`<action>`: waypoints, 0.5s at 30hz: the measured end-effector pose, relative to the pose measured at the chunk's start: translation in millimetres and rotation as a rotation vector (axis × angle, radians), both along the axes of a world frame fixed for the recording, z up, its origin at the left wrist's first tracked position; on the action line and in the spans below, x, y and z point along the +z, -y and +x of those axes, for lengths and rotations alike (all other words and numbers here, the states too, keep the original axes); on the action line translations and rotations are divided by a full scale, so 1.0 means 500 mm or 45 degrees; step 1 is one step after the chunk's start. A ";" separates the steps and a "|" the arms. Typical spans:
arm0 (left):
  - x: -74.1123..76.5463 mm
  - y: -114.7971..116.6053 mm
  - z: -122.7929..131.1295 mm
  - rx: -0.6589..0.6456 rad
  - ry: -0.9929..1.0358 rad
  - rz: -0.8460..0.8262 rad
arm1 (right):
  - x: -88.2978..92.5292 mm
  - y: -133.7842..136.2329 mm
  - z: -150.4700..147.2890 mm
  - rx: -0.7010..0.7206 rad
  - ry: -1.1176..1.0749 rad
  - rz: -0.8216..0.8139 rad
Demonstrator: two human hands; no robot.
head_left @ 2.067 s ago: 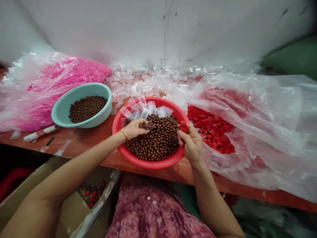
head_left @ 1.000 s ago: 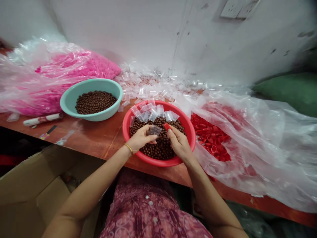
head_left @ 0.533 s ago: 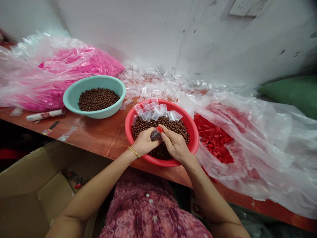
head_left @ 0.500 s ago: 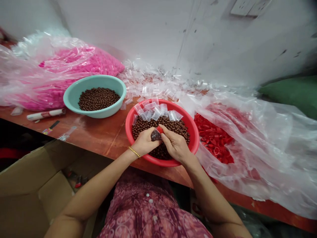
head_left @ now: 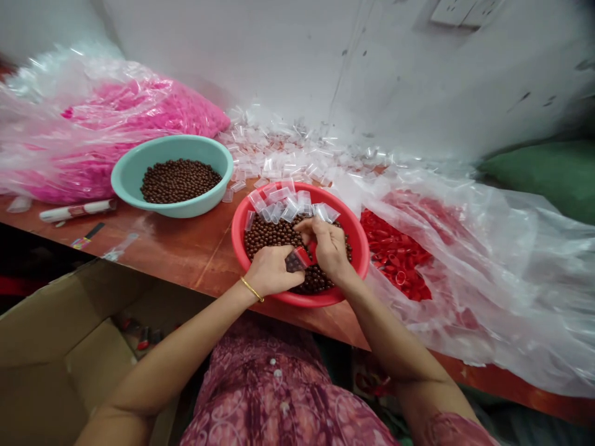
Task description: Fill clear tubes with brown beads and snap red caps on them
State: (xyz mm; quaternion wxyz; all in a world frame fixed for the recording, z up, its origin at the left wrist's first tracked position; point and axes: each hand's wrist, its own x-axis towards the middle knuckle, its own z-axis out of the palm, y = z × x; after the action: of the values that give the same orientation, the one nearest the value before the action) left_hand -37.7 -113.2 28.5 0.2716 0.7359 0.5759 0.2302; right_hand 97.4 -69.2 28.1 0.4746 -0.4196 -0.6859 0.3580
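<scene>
My left hand (head_left: pixel 269 270) is closed around a small clear plastic tube (head_left: pixel 294 262) filled with brown balls, with a red cap on its right end. Over the red bowl (head_left: pixel 238 243), my right hand (head_left: pixel 328 245) is curled, its thumb and forefinger pointing left above the balls. A red piece (head_left: pixel 313 250), which looks like another cap, shows under its palm; the fingers partly hide it. Small brown balls (head_left: pixel 272 234) fill the bowl, and several empty clear tubes (head_left: pixel 291 207) lie on them at the far side.
A teal bowl (head_left: pixel 121 175) of brown balls stands left, before a bag of pink pieces (head_left: pixel 153 105). Loose clear tubes (head_left: pixel 279 148) cover the table's back. On the right lies a plastic bag of red caps (head_left: pixel 395 260). An open cardboard box (head_left: pixel 51 316) is below the table's left edge.
My right hand has left the tube's red cap and moved slightly up and right over the bowl. My left hand still holds the tube, now with its capped end pointing right.
</scene>
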 end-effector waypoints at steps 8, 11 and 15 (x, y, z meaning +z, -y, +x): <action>-0.005 0.003 -0.001 -0.127 -0.189 0.004 | -0.018 -0.003 -0.032 0.404 0.058 -0.475; -0.009 0.004 -0.001 -0.149 -0.215 0.071 | -0.012 0.007 -0.029 0.413 0.161 -0.196; -0.006 0.007 0.003 -0.106 -0.087 0.228 | 0.009 0.018 -0.041 0.327 0.061 -0.009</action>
State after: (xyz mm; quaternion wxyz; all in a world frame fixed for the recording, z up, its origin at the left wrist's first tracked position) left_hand -36.3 -116.5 25.6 0.1941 0.7880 0.5310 0.2439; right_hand 76.7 -78.3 32.4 0.4070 -0.3383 -0.7439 0.4080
